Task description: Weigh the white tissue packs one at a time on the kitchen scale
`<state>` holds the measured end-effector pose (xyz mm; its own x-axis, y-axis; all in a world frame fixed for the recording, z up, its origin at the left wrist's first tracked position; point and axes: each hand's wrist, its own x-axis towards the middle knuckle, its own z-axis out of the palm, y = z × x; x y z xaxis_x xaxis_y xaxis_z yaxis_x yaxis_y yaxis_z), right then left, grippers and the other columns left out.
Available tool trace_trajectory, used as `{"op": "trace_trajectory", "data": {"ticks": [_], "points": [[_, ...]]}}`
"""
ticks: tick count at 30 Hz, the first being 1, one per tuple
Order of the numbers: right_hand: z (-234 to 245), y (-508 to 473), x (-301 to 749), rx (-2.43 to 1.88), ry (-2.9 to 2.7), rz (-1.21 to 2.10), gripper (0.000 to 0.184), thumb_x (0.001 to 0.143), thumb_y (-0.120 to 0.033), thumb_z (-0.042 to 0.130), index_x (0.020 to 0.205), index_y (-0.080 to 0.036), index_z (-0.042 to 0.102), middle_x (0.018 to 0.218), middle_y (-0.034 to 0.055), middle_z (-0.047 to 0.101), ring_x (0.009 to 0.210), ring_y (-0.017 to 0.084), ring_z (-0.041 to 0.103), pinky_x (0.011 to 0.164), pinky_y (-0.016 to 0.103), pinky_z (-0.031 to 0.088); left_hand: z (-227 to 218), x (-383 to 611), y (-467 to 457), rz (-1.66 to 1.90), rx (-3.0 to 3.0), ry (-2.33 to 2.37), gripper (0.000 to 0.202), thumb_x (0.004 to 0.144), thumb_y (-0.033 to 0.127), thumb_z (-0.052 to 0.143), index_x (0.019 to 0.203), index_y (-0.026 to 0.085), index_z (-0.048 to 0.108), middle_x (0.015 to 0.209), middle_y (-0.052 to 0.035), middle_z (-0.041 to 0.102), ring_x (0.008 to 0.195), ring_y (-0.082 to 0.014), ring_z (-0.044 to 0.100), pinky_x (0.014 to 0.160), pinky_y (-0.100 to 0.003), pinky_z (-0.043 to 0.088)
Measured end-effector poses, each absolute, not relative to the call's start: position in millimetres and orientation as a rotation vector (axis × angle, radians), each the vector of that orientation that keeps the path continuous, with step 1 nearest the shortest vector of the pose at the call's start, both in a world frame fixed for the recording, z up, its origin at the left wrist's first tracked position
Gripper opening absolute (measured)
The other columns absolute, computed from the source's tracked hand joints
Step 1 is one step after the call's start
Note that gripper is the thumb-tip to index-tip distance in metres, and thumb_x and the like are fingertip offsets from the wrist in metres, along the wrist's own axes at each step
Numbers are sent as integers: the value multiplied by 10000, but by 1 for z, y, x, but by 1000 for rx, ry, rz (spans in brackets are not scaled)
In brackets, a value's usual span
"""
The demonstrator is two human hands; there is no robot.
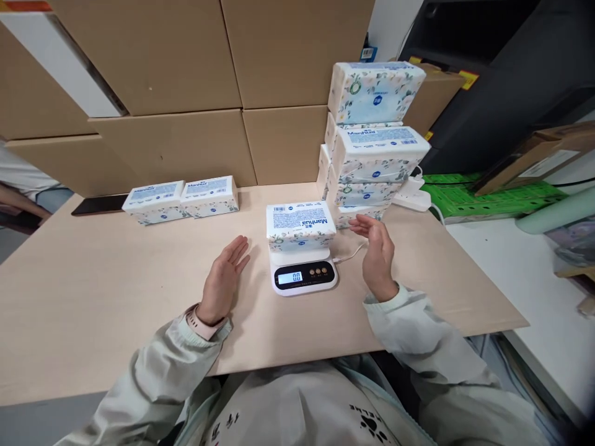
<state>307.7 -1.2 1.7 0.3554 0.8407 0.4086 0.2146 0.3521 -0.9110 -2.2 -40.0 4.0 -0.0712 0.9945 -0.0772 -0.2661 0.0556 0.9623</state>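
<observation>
A white tissue pack [300,225] with blue print lies on a small white digital scale [304,272] in the middle of the wooden table [116,279]. The scale's display reads 0.0. My left hand [223,282] hovers open to the left of the scale, fingers straight, holding nothing. My right hand [376,251] is open to the right of the pack, fingers slightly curved and apart, touching nothing. A thin white cable [348,254] runs from the scale under my right hand.
A tall leaning stack of tissue packs [374,142] stands behind and right of the scale. Two more packs [181,199] lie side by side at the back left. Cardboard boxes [186,93] wall the table's rear. A green mat [493,195] lies right; another person's arm [18,201] shows far left.
</observation>
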Motion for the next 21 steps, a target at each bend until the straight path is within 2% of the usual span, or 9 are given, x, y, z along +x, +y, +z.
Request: {"op": "trace_trajectory", "data": {"ticks": [7,13,21], "points": [[-3,-2,310,-1123,-1161,472,480,1047,-565,381,1043,-209,704,909,50,701,825,188,648,797,373,528,15,5,-44,1401,883,1037,432,953,552,558,1167,230,753,1442,-111,634,1452,-332,482,1194,-526,401],[-3,-3,311,-1087,-1161,506,467,1047,-554,397,1027,-213,716,856,23,655,665,135,559,649,308,456,13,4,-45,1383,875,1023,434,939,559,581,1157,222,746,1396,-113,660,1397,-321,526,1149,-477,436],[-3,-3,311,-1091,-1153,524,473,1048,-550,397,998,-215,728,835,13,635,605,111,528,609,296,429,11,5,-44,1380,840,1027,430,922,549,603,1158,216,740,1381,-112,666,1363,-313,544,1120,-453,452]]}}
